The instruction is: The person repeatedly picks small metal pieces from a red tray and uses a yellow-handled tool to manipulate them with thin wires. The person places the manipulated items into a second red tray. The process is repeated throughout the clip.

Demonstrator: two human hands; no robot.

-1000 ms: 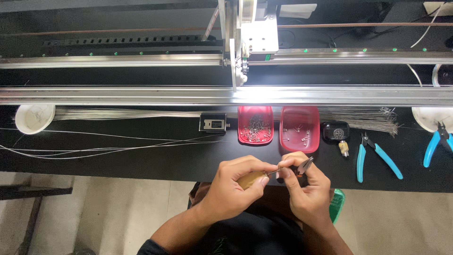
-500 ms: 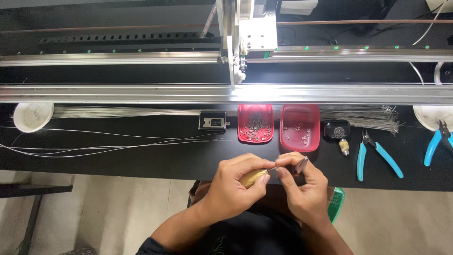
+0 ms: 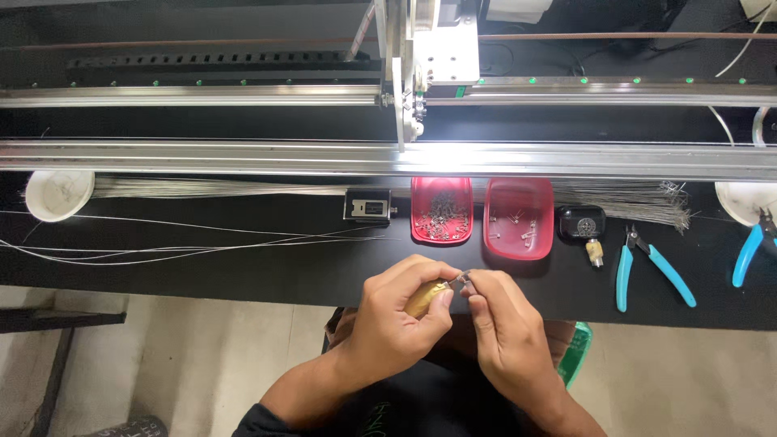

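Looking down, we get the long aluminium rail (image 3: 243,158) first, running from nine o'clock to three o'clock across the black workbench (image 3: 202,275), with a white carriage block (image 3: 447,50) riding above it at twelve o'clock. Next we have a sheaf of thin steel wires (image 3: 218,188) lying along the bench at ten o'clock. Two red trays sit just past the hands at one o'clock: the left red tray (image 3: 441,210) heaped with small metal bits, the right red tray (image 3: 518,218) holding only a few. Blue-handled cutters (image 3: 647,267) lie at three o'clock, well apart from the hands.

Now the hands, meeting at the bench's near edge. Our left hand (image 3: 396,320) is wrapped closed around a brass-coloured piece (image 3: 426,297), a rounded, shiny, golden body of which only one end peeks out between thumb and fingers. Its long axis seems to run from eight o'clock up toward two o'clock, its exposed tip pointing at the other hand. Our right hand (image 3: 506,332) pinches a tiny silvery part (image 3: 464,280) between thumb and forefinger, right at that tip, touching or nearly so; we cannot tell which. So the silvery part lies at two o'clock from the left grip, and the right hand is nearer to it.
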